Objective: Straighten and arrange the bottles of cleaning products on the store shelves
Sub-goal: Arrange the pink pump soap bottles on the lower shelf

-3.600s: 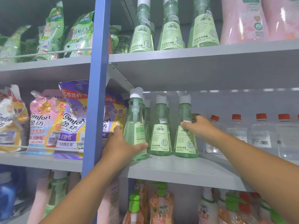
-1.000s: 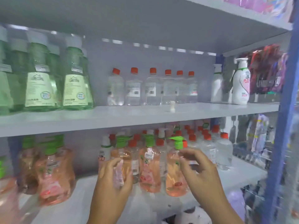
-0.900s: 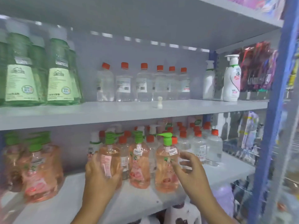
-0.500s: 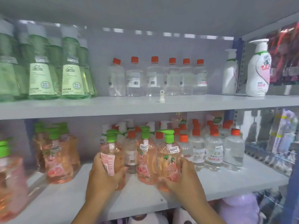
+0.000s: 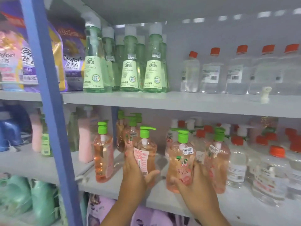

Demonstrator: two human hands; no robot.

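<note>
Nearest, on the lower shelf (image 5: 162,201), the left hand (image 5: 135,175) curls around a pink pump bottle (image 5: 146,154), thumb across its front. Just right, the right hand (image 5: 193,181) grips a second pink pump bottle (image 5: 180,162) low on its side. Farther up, the green bottles (image 5: 130,67) stand in rows on the upper shelf (image 5: 179,103), with clear red-capped bottles (image 5: 236,70) to their right.
</note>
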